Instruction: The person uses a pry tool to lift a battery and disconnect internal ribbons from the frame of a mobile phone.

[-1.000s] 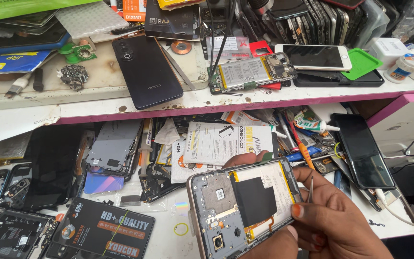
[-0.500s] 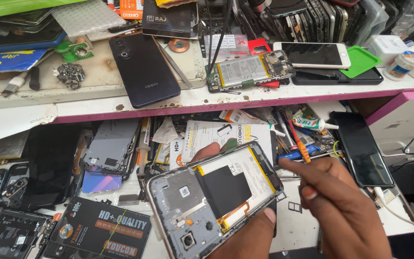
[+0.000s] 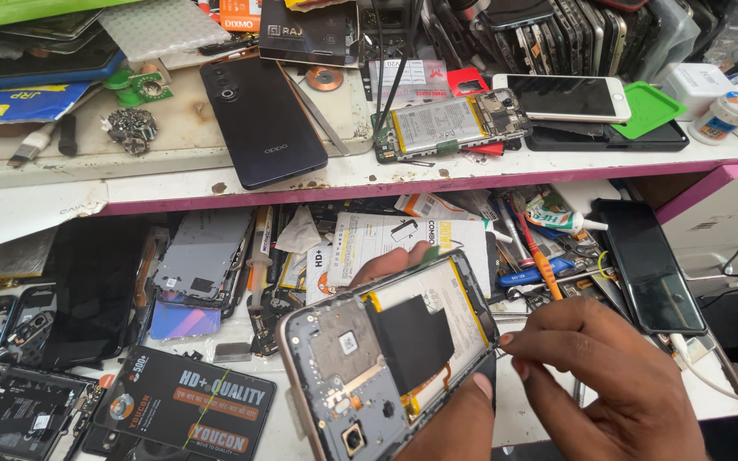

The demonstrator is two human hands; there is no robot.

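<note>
Low at 6 o'clock over the cluttered desk (image 3: 548, 410), the left hand (image 3: 437, 410) grips an opened phone (image 3: 390, 350) from beneath, fingertips curled over its far edge. At 4 o'clock, the right hand (image 3: 617, 384) pinches thumb and forefinger at the phone's right edge, perhaps on something tiny. An orange-handled screwdriver (image 3: 540, 256) lies behind.
</note>
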